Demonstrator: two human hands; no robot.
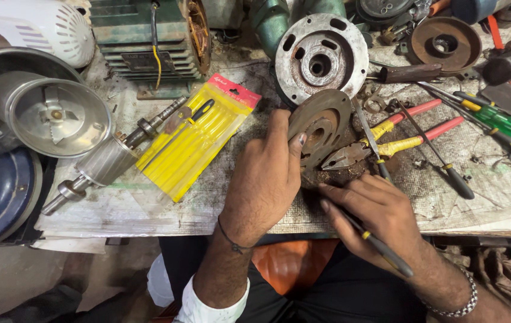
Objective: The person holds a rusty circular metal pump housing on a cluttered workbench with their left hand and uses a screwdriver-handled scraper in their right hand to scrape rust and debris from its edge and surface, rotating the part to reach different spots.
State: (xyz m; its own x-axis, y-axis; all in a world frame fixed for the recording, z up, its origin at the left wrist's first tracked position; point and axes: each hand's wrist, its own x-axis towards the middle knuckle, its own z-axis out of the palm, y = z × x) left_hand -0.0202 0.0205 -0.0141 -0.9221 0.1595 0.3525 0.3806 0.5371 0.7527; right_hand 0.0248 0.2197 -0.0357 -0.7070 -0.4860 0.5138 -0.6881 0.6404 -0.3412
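My left hand (265,173) grips a rusty round metal end plate (321,122) and holds it tilted on its edge on the paper-covered workbench (166,209). My right hand (381,209) is closed on a thin dark tool with a yellow band (381,245), whose tip reaches under the plate's lower edge where brown rust dirt lies. Pliers with yellow-wrapped red handles (387,143) lie just right of the plate.
A larger grey motor end cover (321,57) stands behind the plate. A yellow pack of small tools (192,140) and a motor rotor with shaft (109,161) lie at left, steel bowls (58,116) further left. Green-handled screwdrivers (501,122) and a hammer (510,63) lie at right.
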